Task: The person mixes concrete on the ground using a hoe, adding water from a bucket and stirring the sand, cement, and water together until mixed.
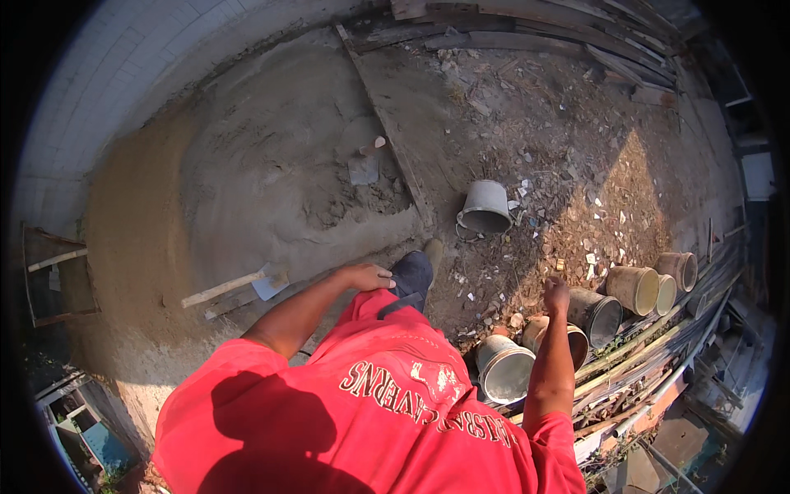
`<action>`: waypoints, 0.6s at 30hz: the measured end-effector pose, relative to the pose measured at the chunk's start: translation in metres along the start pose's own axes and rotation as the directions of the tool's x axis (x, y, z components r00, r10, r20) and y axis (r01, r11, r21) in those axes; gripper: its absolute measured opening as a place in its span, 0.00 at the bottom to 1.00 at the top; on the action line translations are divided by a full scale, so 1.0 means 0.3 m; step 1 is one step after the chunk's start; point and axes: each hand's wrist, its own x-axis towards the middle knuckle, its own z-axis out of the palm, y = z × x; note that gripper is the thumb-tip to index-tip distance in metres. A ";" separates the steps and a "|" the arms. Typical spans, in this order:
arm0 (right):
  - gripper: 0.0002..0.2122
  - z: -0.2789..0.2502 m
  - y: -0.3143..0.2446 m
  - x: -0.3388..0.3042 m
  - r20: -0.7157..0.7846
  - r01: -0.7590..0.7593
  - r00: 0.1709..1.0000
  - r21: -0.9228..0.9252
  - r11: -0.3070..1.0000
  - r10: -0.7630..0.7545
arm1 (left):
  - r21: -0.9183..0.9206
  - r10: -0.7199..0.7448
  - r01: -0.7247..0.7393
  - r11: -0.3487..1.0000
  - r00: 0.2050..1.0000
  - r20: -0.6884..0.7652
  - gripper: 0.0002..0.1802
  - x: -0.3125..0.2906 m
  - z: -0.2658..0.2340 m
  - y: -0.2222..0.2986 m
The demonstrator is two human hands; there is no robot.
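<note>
Smooth grey mortar [247, 173] spreads beside debris-strewn brown earth [527, 99], and from where I stand the work looks to be between handlings. One left hand [369, 277] bends its fingers at the hem of a red lettered shirt [346, 354], while the right hand [557, 295], bunched, hangs near a grey, dark-mouthed round bucket [583, 306] in the row; I cannot tell whether either grip holds anything, and lifting that bucket would call for reaching down with opened fingers.

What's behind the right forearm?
A bucket: it shows on both sides of the right forearm, with part of its open mouth on the right. The forearm covers the middle, so whether anything is inside there cannot be seen.
</note>
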 end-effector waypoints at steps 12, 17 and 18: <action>0.19 0.351 -0.343 0.642 0.610 0.353 0.786 -0.308 0.883 -0.101 | -0.054 -0.435 0.436 0.898 0.900 0.039 0.54 0.690 -0.070 0.272; 0.24 0.507 -0.363 0.794 0.820 0.539 0.570 -0.322 0.779 -0.055 | -0.185 -0.598 0.587 0.788 0.802 -0.005 0.60 0.814 0.021 0.377; 0.24 0.570 -0.319 0.858 0.798 0.526 0.600 -0.336 0.782 -0.061 | -0.226 -0.635 0.611 0.758 0.771 -0.045 0.59 0.849 -0.005 0.414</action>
